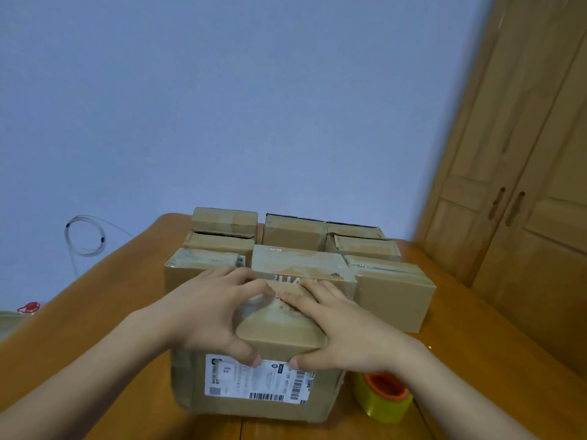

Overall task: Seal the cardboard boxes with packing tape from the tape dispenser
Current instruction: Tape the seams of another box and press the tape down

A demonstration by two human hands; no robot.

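Observation:
A cardboard box (279, 331) with a white shipping label (254, 381) on its near face stands at the front of the wooden table (95, 312). My left hand (206, 309) lies on the left of its top, fingers spread flat, thumb over the front edge. On the right of the top my right hand (336, 328) lies the same way, its thumb also over the front edge. The index fingertips almost meet at the middle seam. A roll of clear yellowish tape on an orange core (382, 395) stands on the table right of the box, below my right wrist.
Several more cardboard boxes (390, 290) are packed in rows behind the front box, some with open flaps. A wooden wardrobe (524, 201) rises on the right. A coiled white cable (84, 235) hangs on the wall at left. A small red object (30, 307) sits far left.

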